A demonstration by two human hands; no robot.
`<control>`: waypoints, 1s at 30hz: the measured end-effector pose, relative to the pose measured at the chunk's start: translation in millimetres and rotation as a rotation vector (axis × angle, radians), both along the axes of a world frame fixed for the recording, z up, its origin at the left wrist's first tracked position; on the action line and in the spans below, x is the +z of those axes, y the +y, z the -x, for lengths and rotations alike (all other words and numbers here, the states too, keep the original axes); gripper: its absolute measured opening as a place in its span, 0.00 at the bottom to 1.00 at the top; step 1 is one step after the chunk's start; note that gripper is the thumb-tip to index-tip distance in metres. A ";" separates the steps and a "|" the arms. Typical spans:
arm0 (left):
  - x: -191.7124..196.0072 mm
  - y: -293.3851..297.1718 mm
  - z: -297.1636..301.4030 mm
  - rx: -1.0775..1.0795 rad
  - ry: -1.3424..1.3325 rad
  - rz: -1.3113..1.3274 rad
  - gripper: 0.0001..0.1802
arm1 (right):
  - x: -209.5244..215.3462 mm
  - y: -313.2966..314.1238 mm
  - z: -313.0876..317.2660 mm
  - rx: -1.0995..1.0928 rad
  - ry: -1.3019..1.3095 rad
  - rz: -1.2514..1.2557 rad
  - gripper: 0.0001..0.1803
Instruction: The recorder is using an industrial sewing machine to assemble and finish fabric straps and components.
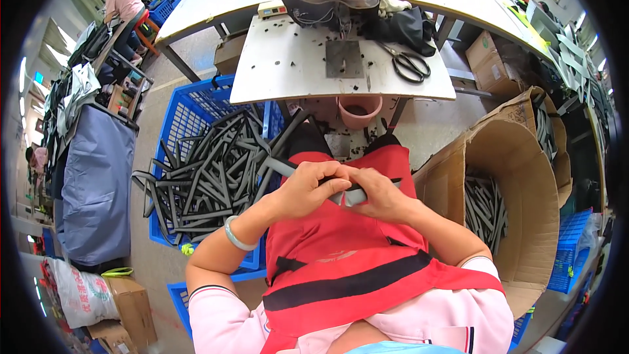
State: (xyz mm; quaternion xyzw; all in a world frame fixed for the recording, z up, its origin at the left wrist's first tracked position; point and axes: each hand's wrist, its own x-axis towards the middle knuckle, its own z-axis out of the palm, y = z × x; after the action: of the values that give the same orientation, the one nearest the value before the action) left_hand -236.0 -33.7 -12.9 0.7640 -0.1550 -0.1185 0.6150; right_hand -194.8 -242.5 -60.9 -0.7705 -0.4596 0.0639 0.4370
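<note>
Over my lap, my left hand [306, 187] and my right hand [380, 194] are close together, fingers closed on a grey and black fabric strip [354, 196]. One grey end of it appears to stick out to the left, past my left knuckles. Some of the strip is hidden behind my fingers. To the left of my hands, a blue plastic basket [171, 132] is heaped with similar grey and black strips [219, 170]. On the right, a tall cardboard box [517, 249] holds more narrow grey strips [483, 213].
Ahead stands a white work table [275, 82] with a machine and its metal plate [344, 59], black scissors [410, 65], black cloth [403, 29] and scattered black scraps. Beneath it sits a pink bucket [359, 113]. A co-worker [123, 3] sits at the far left.
</note>
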 end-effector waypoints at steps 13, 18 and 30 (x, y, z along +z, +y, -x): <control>58.2 21.5 -104.2 0.079 -0.548 -0.710 0.10 | 46.5 -5.4 -133.8 -0.180 -0.330 0.382 0.16; 45.3 29.4 -180.8 0.328 -0.515 -0.505 0.11 | 69.8 2.1 -210.9 -0.390 -0.556 0.408 0.17; 15.7 37.4 -237.9 0.355 -0.096 -0.316 0.15 | 55.7 14.2 -252.8 -0.416 -0.495 0.409 0.19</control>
State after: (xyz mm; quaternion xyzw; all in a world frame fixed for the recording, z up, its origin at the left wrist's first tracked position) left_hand 1.9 3.7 2.8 0.8708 -0.0270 0.0050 0.4909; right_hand 58.0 -228.3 -5.2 -0.9107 -0.3629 -0.1238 0.1537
